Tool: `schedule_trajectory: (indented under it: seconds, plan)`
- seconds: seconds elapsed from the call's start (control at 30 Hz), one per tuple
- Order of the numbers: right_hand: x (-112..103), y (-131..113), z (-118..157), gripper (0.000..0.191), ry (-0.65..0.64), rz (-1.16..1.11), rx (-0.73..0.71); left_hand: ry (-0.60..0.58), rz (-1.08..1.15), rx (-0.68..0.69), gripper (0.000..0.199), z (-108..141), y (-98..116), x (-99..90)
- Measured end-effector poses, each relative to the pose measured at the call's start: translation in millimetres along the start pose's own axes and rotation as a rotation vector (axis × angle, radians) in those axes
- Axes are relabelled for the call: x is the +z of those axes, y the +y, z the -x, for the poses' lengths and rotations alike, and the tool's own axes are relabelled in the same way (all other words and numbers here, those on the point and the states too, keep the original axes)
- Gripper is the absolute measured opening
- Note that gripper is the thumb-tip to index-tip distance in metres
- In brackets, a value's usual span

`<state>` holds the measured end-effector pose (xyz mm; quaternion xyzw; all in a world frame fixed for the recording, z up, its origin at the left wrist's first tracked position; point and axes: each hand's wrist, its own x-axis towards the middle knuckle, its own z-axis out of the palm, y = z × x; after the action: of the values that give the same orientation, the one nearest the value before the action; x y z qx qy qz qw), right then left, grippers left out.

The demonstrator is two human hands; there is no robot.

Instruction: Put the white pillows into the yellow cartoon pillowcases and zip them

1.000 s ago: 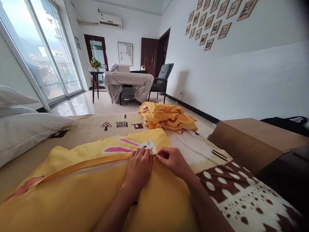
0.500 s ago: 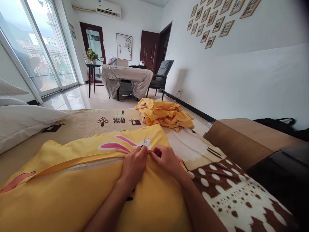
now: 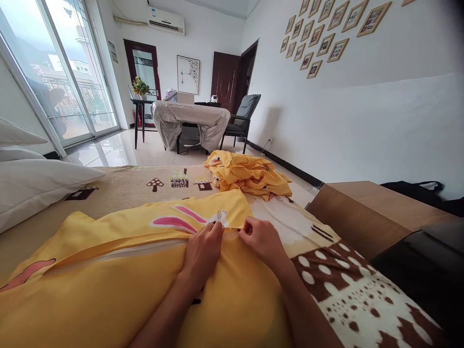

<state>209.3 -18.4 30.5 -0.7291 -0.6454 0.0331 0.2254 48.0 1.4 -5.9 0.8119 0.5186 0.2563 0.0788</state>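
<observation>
A plump yellow pillowcase (image 3: 108, 295) with printed rabbits lies across the front of the bed, filled out in its near part. A pale zipper (image 3: 145, 245) runs along its upper side under a fabric flap. My left hand (image 3: 205, 246) is closed, pinching the cloth by the zipper line just below the rabbit's face. To its right, my right hand (image 3: 261, 239) is closed in a pinch at the same seam, on what looks like the small dark zipper pull, mostly covered by the fingers. A short stretch of seam shows between the hands.
A crumpled heap of yellow fabric (image 3: 250, 174) lies at the bed's far edge. White pillows (image 3: 39, 188) are at the left. A brown patterned blanket (image 3: 355, 290) covers the bed. An open cardboard box (image 3: 362, 212) stands at the right; beyond are a covered table (image 3: 192, 113) and a chair (image 3: 242, 121).
My right hand has slid to the right along the seam, widening the gap between the hands. My left hand keeps its pinch in nearly the same place. The view has tilted slightly upward.
</observation>
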Motion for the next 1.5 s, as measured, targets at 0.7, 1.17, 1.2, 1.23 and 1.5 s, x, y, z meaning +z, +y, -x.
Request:
schedule_trajectory:
  seconds: [0.7,1.17,1.2,1.23,1.5]
  plan:
    - [16.4,-9.2,-0.6,0.010,-0.076,0.209,0.102,0.020,-0.032,0.063,0.022,0.9,-3.3,4.0]
    - [12.2,-5.2,0.4,0.020,-0.199,0.197,-0.057,0.093,0.031,0.091,0.023,1.7,-1.8,1.8]
    - [13.0,-4.9,0.6,0.020,-0.216,0.191,-0.055,0.095,0.030,0.090,0.023,1.8,-1.7,1.6]
    - [13.9,-5.0,0.7,0.019,-0.220,0.197,-0.038,0.096,0.027,0.089,0.023,1.9,-1.6,1.5]
    - [17.8,-3.8,-3.7,0.015,-0.129,0.172,0.086,0.092,-0.031,0.112,0.020,2.4,-1.8,5.9]
